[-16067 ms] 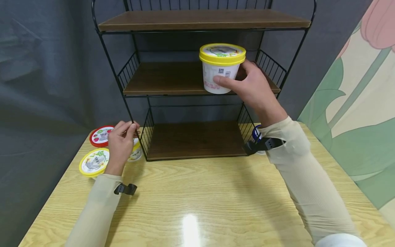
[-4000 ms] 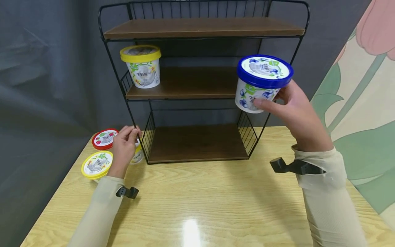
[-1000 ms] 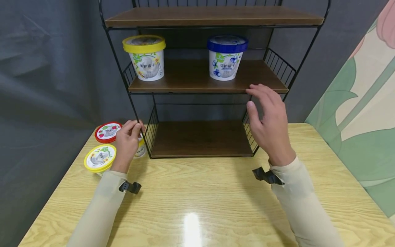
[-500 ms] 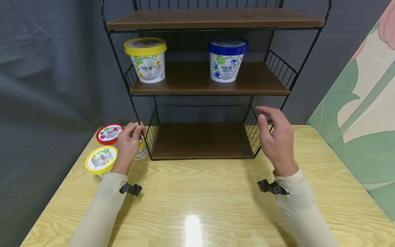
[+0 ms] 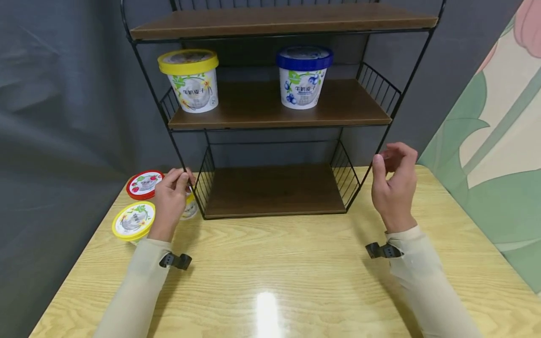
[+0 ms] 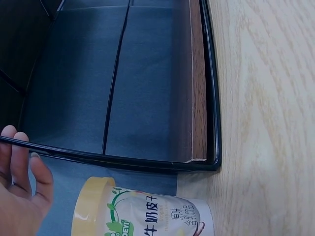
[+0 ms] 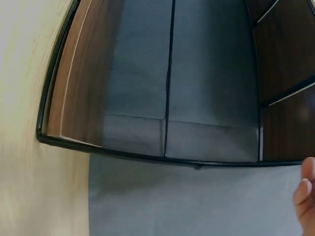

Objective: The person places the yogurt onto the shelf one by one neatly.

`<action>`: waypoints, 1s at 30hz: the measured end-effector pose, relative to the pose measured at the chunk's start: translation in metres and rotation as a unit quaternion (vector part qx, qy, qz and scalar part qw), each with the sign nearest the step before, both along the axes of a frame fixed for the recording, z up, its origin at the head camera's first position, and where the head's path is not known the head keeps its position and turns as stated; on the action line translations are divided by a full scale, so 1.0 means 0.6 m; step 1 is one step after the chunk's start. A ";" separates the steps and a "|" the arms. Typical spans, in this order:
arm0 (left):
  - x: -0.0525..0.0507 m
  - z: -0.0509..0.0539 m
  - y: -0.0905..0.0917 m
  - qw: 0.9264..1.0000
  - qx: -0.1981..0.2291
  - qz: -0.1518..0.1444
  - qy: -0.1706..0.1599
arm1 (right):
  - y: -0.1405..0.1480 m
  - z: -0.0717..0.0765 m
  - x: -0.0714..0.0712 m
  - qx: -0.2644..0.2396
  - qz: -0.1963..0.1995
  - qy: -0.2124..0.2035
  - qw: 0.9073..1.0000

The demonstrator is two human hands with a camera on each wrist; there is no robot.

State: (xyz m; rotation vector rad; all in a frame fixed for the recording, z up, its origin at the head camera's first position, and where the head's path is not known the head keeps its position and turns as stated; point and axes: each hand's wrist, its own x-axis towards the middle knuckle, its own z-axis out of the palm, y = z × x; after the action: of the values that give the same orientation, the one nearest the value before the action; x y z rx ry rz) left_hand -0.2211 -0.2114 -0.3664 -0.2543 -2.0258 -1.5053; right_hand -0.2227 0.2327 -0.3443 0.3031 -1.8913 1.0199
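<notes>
My left hand pinches the left front post of a black wire shelf rack; in the left wrist view its fingers curl around the thin black rod. My right hand is beside the right front post, fingers loosely bent and holding nothing, thumb very near the rod. Only its fingertips show in the right wrist view. On the middle shelf, a yellow-lidded tub stands at the left and a blue-lidded tub right of centre, both upright.
Left of the rack stand a red-lidded tub, a yellow-lidded tub and another yellow-lidded tub partly behind my left hand. The rack is on a wooden table. A grey cloth hangs behind it.
A yellow-lidded tub, then a blue-lidded one, was in my right hand earlier; both now stand on the middle shelf. The emptied right hand moved down and right to the post. Left hand stays put.
</notes>
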 end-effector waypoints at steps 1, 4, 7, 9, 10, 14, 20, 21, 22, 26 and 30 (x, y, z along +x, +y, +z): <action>0.000 0.000 -0.001 1.000 0.001 0.001 0.001 | 0.002 -0.001 -0.002 0.001 -0.001 -0.012 1.000; 0.000 -0.001 -0.003 1.000 -0.002 0.004 -0.004 | 0.007 -0.006 -0.009 0.017 0.001 -0.045 0.999; -0.001 -0.002 -0.004 1.000 -0.010 0.005 -0.009 | 0.010 -0.012 -0.016 0.032 0.006 -0.049 0.998; -0.001 -0.002 -0.005 1.000 -0.017 0.009 -0.013 | 0.011 -0.016 -0.020 0.038 0.010 -0.040 0.998; -0.001 -0.003 -0.005 1.000 -0.019 0.010 -0.014 | 0.012 -0.017 -0.022 0.039 0.011 -0.036 0.998; -0.001 -0.003 -0.005 1.000 -0.016 0.006 -0.014 | 0.013 -0.022 -0.026 0.040 0.007 -0.032 0.999; -0.001 0.000 -0.006 1.000 -0.013 -0.001 -0.011 | 0.014 -0.025 -0.028 0.041 -0.003 -0.051 0.998; 0.000 0.001 -0.006 1.000 -0.015 0.000 -0.013 | 0.014 -0.026 -0.029 0.042 -0.004 -0.055 0.998; 0.001 0.001 -0.006 1.000 -0.016 0.000 -0.014 | 0.014 -0.027 -0.029 0.042 -0.006 -0.058 0.997; 0.002 0.000 -0.007 1.000 -0.024 0.005 -0.019 | 0.016 -0.030 -0.031 0.043 -0.007 -0.067 0.997; 0.002 -0.001 -0.007 1.000 -0.020 0.002 -0.019 | 0.018 -0.032 -0.032 0.042 -0.010 -0.074 0.996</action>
State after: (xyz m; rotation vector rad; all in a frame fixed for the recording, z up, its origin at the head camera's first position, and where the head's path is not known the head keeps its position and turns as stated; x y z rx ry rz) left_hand -0.2199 -0.2155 -0.3673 -0.2393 -2.0874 -1.4801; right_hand -0.2418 0.2434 -0.3632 0.2624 -2.0698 0.9728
